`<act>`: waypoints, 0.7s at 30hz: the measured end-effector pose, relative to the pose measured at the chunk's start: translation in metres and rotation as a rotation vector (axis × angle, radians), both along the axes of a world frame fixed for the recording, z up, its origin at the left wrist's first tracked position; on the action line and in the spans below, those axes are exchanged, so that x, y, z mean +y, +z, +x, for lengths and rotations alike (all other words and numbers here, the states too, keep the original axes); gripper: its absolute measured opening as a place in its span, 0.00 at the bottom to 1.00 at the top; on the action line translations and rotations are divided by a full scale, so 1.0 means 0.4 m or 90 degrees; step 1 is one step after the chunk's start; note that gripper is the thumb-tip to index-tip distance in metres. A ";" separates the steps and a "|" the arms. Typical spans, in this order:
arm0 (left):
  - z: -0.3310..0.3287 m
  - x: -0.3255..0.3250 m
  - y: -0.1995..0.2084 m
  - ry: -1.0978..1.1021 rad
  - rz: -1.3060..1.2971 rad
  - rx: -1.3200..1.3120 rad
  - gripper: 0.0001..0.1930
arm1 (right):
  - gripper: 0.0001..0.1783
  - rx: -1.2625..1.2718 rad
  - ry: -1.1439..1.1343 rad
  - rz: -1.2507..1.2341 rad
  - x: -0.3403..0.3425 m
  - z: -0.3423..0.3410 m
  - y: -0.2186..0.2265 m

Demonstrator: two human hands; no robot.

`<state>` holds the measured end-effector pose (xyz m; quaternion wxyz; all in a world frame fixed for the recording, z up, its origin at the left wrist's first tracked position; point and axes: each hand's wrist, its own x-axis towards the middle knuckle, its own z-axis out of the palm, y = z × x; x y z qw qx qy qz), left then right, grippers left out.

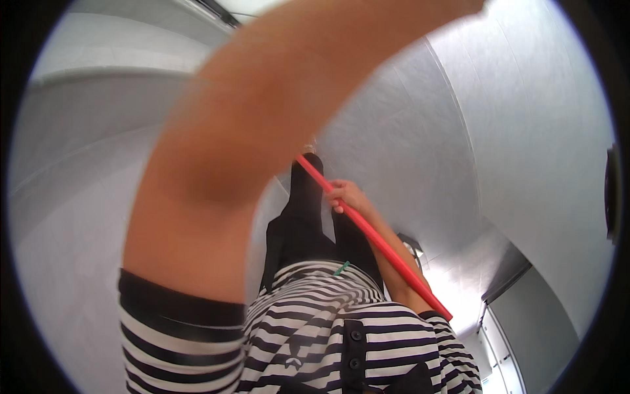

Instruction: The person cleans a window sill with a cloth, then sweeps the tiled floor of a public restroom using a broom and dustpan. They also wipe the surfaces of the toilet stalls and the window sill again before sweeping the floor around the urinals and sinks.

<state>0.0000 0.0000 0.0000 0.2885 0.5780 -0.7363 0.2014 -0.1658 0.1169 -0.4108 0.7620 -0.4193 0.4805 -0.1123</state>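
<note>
My right hand point(346, 196) is wrapped round a long red pole point(384, 246) in front of my legs. The pole slants from near my feet up past my right forearm to my right side. Its lower end is hidden behind my raised left arm, so I cannot tell what sort of tool it belongs to. My left arm point(262, 98), bent and blurred, sweeps close across the view from the lower left to the top right. It runs out at the upper edge, and my left hand is beyond the picture.
Below me spreads a grey tiled floor point(407, 125). A pale wall point(538, 118) curves up on the right, with a dark object point(612, 194) at the rim. Behind my right side are a small dark item point(408, 244) and a grey door-like panel point(535, 315).
</note>
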 end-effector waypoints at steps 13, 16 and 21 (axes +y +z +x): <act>0.064 0.015 0.045 0.281 0.086 -0.008 0.39 | 0.22 0.137 0.030 0.008 0.182 -0.501 0.243; 0.073 0.059 0.082 0.322 0.128 -0.006 0.40 | 0.24 0.152 -0.026 -0.001 0.263 -0.624 0.366; 0.042 0.172 0.040 0.297 0.068 0.032 0.40 | 0.29 0.105 -0.101 0.054 0.412 -0.742 0.553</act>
